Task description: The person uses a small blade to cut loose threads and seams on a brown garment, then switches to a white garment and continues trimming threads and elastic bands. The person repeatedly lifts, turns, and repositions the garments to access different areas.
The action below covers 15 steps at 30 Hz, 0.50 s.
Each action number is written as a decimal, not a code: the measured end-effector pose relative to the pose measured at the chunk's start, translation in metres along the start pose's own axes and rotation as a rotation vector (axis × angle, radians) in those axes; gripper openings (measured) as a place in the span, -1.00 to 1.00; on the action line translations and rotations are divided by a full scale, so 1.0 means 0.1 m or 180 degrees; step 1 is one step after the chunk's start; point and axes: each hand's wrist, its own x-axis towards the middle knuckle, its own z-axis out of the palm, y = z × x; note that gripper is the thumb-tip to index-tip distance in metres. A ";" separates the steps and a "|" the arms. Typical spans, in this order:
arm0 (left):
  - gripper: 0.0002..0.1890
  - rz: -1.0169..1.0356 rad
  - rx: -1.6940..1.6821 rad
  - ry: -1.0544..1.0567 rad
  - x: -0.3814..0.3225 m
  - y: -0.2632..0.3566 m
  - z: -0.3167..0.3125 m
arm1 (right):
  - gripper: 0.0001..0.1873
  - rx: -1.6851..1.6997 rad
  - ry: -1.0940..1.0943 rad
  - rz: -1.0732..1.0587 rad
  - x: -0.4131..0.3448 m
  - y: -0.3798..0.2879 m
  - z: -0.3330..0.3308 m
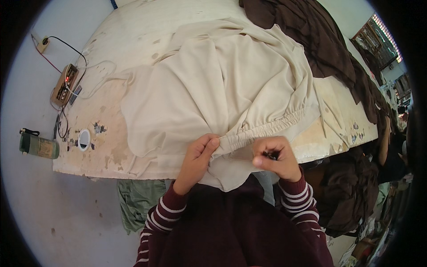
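A cream garment with a gathered elastic waistband lies spread in loose folds before me. My left hand pinches the near end of that waistband between thumb and fingers. Just to the right, my right hand is curled around a small dark tool, mostly hidden in the palm, so its kind is unclear. This hand is close to the lower edge of the waistband; whether it touches the cloth I cannot tell. A flap of cream cloth hangs over the table edge towards my lap.
The worn table bears dark brown fabric at the back right. On the left are a brown electrical box with cables, a remote control, a round white-rimmed object and a green bottle. Another person's arm shows far right.
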 end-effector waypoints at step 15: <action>-0.68 -0.0115 -0.0603 -0.0191 -0.03 -0.04 -0.03 | -0.80 -0.3048 0.0537 -0.1754 0.09 -0.02 0.08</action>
